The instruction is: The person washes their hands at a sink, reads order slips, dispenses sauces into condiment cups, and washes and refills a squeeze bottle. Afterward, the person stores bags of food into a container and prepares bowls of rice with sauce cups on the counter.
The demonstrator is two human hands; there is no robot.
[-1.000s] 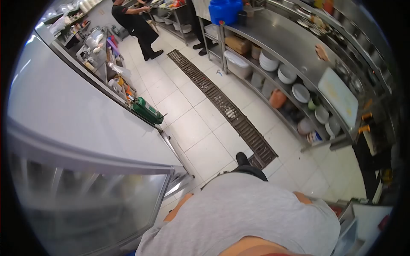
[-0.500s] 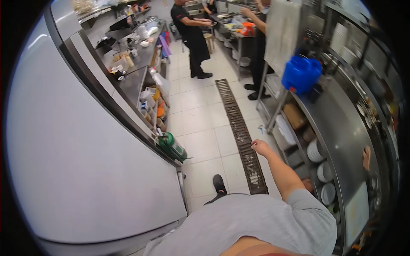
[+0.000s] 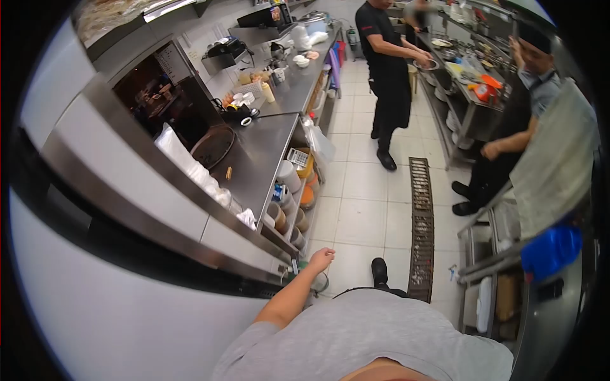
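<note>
My left hand [image 3: 323,259] hangs in front of my body over the tiled floor, its fingers loosely curled with nothing visible in them. Beside its wrist, partly hidden by my forearm, is a green fire extinguisher [image 3: 290,274] against the end of the counter. The shelves under the counter, with tubs and a white calculator [image 3: 297,157], lie just ahead of this hand. My right hand is out of view.
A steel counter [image 3: 270,130] runs along the left, past a pass-through opening. A drain grate [image 3: 421,222] crosses the floor. One co-worker [image 3: 384,70] holds a round dish; another [image 3: 521,120] stands right, near a rack with a blue jug [image 3: 551,253].
My view has turned left and moved forward. My left hand has swung into view, while my right hand has gone out of it. The co-workers appear nearer.
</note>
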